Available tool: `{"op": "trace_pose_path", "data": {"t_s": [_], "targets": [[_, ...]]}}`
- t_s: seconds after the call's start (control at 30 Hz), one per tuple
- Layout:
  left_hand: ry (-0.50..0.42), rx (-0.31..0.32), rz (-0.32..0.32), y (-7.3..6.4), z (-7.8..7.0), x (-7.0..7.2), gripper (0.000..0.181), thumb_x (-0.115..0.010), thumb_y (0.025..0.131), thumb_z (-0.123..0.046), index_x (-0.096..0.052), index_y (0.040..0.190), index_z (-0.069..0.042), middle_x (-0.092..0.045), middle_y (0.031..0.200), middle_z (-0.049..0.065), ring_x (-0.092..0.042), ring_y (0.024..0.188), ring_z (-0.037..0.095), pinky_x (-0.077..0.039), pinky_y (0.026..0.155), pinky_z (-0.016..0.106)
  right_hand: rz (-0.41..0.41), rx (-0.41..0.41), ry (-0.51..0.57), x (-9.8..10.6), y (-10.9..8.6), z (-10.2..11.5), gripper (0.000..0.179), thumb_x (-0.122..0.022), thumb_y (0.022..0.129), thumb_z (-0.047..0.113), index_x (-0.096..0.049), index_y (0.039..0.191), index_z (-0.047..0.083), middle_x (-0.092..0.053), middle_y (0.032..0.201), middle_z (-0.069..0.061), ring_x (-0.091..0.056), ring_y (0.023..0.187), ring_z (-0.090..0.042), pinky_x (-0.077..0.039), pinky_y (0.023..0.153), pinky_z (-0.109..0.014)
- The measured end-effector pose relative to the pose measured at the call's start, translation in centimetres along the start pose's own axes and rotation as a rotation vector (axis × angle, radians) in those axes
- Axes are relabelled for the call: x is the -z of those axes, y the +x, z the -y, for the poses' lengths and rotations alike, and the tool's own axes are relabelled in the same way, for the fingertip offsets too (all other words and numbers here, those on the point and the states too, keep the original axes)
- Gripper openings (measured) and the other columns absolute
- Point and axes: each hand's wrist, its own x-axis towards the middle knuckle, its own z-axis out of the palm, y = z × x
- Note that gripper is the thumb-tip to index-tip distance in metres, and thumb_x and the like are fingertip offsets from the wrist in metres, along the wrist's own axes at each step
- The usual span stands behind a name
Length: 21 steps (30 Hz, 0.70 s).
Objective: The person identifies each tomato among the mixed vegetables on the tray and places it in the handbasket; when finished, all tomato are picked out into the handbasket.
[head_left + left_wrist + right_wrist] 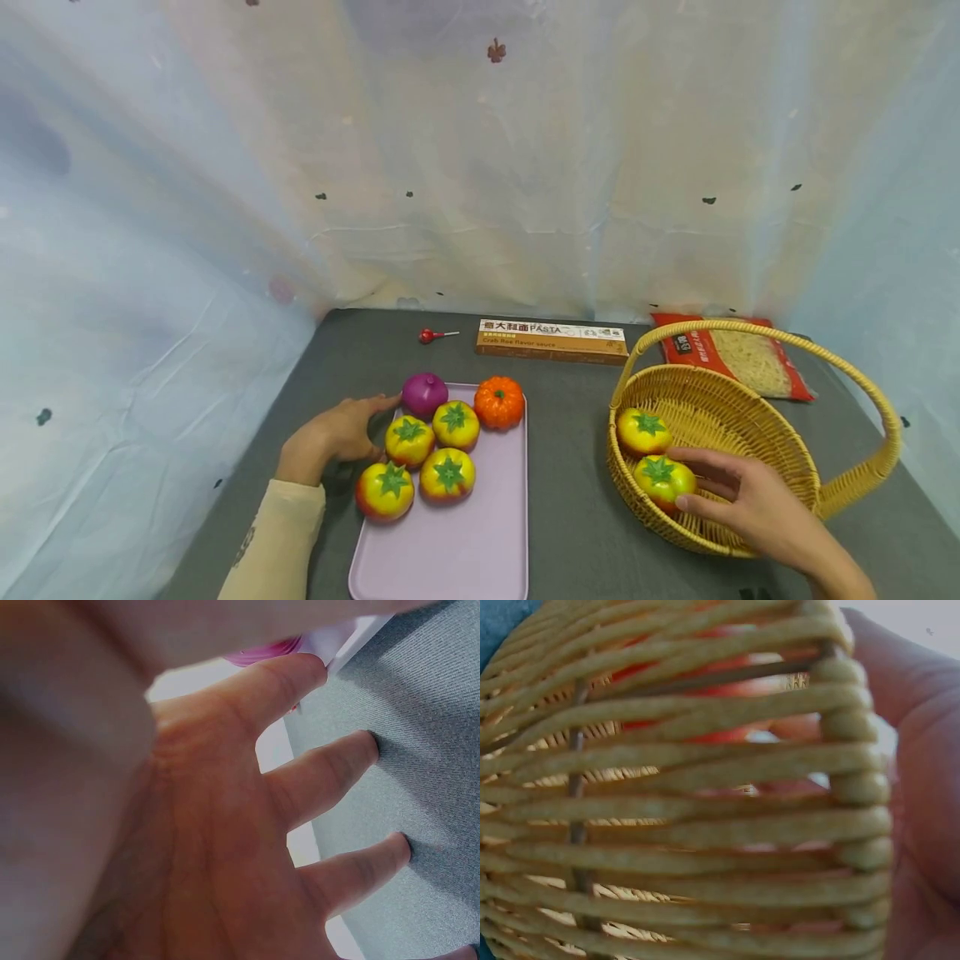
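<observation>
My right hand (738, 500) reaches over the near rim of a woven basket (776, 429). Its thumb and fingers hold a yellow-and-red tomato (664, 482) with a green leafy top, inside the basket. Another tomato (643, 432) lies just behind it. In the right wrist view the basket's weave (705, 810) hides most of the grip. My left hand (348, 429) rests at the left edge of a lilac tray (480, 533), fingers straight and spread. Three of its fingertips (367, 746) are down at the grey table in the left wrist view. A purple onion (424, 394) sits by its index finger.
Several tomatoes (447, 476) and an orange pumpkin (498, 402) are on the tray. Behind lie a red lollipop (427, 336), a pasta box (552, 341) and a red pasta bag (738, 358). The basket's tall handle (847, 358) arches above it. Pale curtains (480, 167) surround the table.
</observation>
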Motion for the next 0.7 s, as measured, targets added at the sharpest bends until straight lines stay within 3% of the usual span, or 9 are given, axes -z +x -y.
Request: {"op": "trace_pose_path", "data": {"t_s": [0.27, 0.43, 0.57, 0.7], "targets": [[-0.001, 0.005, -0.004, 0.0, -0.2, 0.0, 0.094, -0.094, 0.085, -0.023, -0.049, 0.167, -0.031, -0.042, 0.174, 0.018, -0.038, 0.156, 0.056, -0.04, 0.114, 0.084, 0.005, -0.049, -0.14, 0.7, -0.5, -0.1, 0.064, -0.085, 0.097, 0.035, -0.065, 0.15, 0.005, -0.07, 0.147, -0.019, -0.078, 0.118, -0.014, -0.064, 0.09, -0.023], [-0.006, 0.014, -0.001, -0.1, -0.2, 0.0, 0.095, -0.094, 0.085, -0.022, -0.048, 0.167, -0.03, -0.041, 0.175, 0.019, -0.037, 0.157, 0.056, -0.04, 0.113, 0.084, -0.051, -0.08, -0.173, 1.1, -1.2, 0.3, 0.066, -0.086, 0.096, 0.038, -0.065, 0.152, 0.01, -0.071, 0.148, -0.016, -0.078, 0.117, -0.014, -0.065, 0.089, -0.026], [-0.009, 0.017, 0.004, -0.2, -0.2, 0.0, 0.095, -0.094, 0.085, -0.022, -0.048, 0.168, -0.03, -0.04, 0.175, 0.019, -0.038, 0.156, 0.055, -0.041, 0.113, 0.084, -0.115, -0.015, -0.138, 1.0, -1.5, 1.6, 0.061, -0.087, 0.096, 0.034, -0.067, 0.151, 0.017, -0.073, 0.146, -0.009, -0.072, 0.122, -0.002, -0.063, 0.092, -0.021], [-0.008, 0.004, 0.002, -0.2, -0.1, 0.1, 0.094, -0.094, 0.085, -0.022, -0.048, 0.167, -0.029, -0.041, 0.174, 0.02, -0.039, 0.155, 0.055, -0.041, 0.113, 0.083, -0.132, 0.123, -0.016, 0.3, -1.4, 3.3, 0.056, -0.084, 0.098, 0.017, -0.067, 0.151, 0.021, -0.073, 0.147, -0.003, -0.067, 0.127, 0.006, -0.059, 0.098, -0.016]]}}
